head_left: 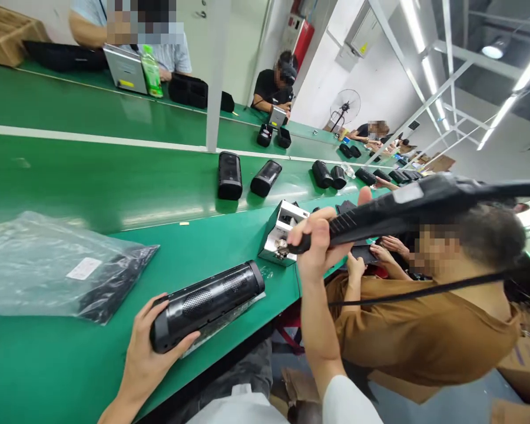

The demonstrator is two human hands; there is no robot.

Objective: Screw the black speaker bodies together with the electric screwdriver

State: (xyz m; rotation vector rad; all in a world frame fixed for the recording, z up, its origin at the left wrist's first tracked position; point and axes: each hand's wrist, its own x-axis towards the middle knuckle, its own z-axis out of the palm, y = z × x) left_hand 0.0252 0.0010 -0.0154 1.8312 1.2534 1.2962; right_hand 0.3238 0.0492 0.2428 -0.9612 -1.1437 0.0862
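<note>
Item: one black cylindrical speaker (207, 303), lying on its side on the green desk (48, 365) near the front edge, on a thin clear sheet. Left hand (152, 347): fingers wrapped round the near end cap, firmly closed on it. Right hand (318, 241): fingers closed about the ribbed grip of one corded power driver (393, 209), held raised and clear of the speaker, tip toward one small open white box (279, 232). Handling, as judged: rigid shell, likely moderate weight; glossy casing may slip and the round body will roll if released; the mesh grille looks dent-prone, so grip at the solid end caps. Also present: one clear plastic bag (48, 265) with dark contents, left of the speaker; four similar belt units (229, 175) on the conveyor belt (115, 176), more farther off, too small to count; one co-worker in a brown shirt (424, 335) alongside.
</note>
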